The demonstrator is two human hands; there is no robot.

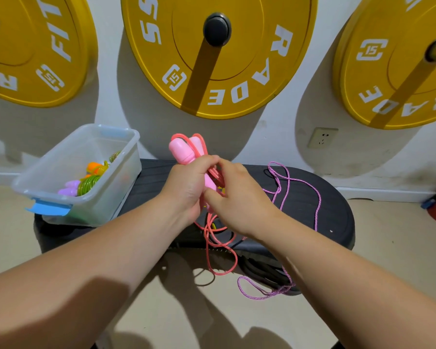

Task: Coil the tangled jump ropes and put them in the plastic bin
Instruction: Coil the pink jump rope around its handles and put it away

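Left hand [186, 187] grips the two handles [180, 149] of the pink jump rope [219, 248] above the black platform [337, 212]. Right hand [239, 197] touches the left, its curled fingers pinching the cord beside the handles. Loose loops hang down past the platform's front edge. The purple rope [297, 182] lies uncoiled across the platform and trails to the floor. The plastic bin [103, 205], at the platform's left end, holds a coiled green rope [88, 185].
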